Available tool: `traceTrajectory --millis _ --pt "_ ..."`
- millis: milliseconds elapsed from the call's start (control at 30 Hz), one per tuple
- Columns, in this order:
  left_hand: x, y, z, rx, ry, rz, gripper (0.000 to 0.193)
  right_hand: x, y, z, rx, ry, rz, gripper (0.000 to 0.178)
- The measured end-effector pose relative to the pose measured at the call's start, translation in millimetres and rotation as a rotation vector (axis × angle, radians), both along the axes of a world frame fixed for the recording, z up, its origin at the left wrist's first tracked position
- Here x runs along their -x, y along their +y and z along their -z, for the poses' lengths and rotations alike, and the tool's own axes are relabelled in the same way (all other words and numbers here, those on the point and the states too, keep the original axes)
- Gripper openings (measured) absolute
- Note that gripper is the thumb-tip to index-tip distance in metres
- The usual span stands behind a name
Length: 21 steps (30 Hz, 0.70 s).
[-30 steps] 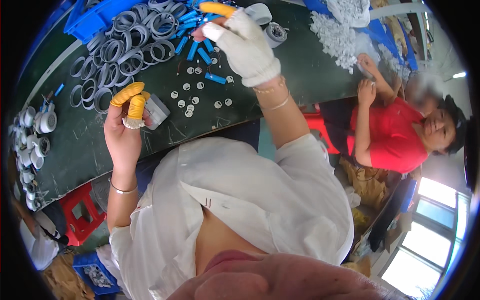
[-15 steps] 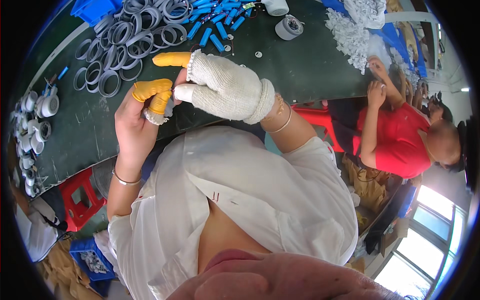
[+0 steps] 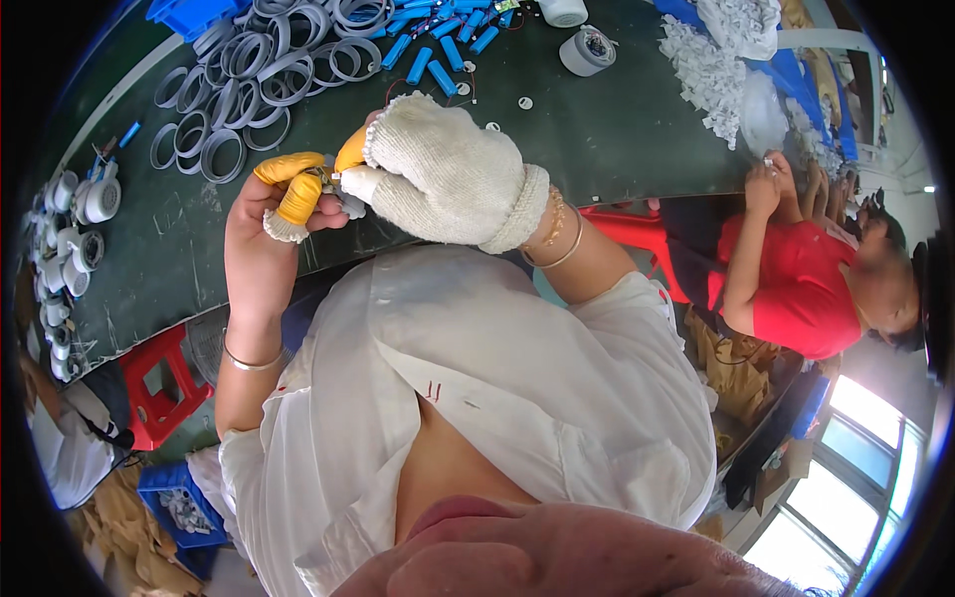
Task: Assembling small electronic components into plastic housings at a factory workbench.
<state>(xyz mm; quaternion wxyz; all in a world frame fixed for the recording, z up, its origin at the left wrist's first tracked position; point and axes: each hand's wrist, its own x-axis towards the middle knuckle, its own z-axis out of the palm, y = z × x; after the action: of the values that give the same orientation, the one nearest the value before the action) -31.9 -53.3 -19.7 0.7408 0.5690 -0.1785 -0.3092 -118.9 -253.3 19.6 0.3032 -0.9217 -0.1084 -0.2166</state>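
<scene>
Here we are over the dark green worktable [image 3: 617,139], and the two hands meet just above its near edge. The left hand [image 3: 265,227], with yellow finger cots [image 3: 299,198] on thumb and forefinger, grips a small pale grey part [image 3: 352,207], mostly hidden behind the curled fingers. In comes the right hand [image 3: 438,171], in a white knitted glove with a yellow-tipped finger bent toward that same part! Its fingertips sit right at the left hand's fingertips, though whether they pinch anything I cannot tell; the glove blocks the view.

Beyond the hands, look at that pile of grey rings [image 3: 223,156], overlapping in a loose heap, with blue cylindrical cells [image 3: 442,78] scattered just to its right. A white round housing [image 3: 587,52] stands open-topped farther right, and a little white disc [image 3: 525,102] lies between it and the glove. Over on the far left, white round units [image 3: 101,201] crowd the table's edge.

Across to the right, a heap of small white pieces [image 3: 699,80] spreads beside a clear plastic bag [image 3: 764,114], and a co-worker in a red shirt [image 3: 791,284] sits there, both hands close together near the table's edge.
</scene>
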Motion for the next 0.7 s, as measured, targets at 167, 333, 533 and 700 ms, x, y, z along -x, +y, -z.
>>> traceTrajectory --millis 167,333,533,700 --pt "1.3 1.7 -0.8 0.041 0.089 0.006 0.023 -4.1 -0.3 -4.7 0.089 -0.065 -0.048 0.021" --pt "2.1 2.9 0.6 0.03 0.094 0.058 0.025 -6.1 2.9 -4.6 0.125 -0.177 0.004 0.018" --pt "6.3 1.0 -0.4 0.069 0.141 0.038 0.027 -4.6 2.6 -2.5 0.103 -0.165 0.012 0.019" --pt "7.9 -1.7 1.7 0.077 0.145 0.042 0.027 -3.8 1.7 -3.2 0.104 -0.121 0.035 0.02"
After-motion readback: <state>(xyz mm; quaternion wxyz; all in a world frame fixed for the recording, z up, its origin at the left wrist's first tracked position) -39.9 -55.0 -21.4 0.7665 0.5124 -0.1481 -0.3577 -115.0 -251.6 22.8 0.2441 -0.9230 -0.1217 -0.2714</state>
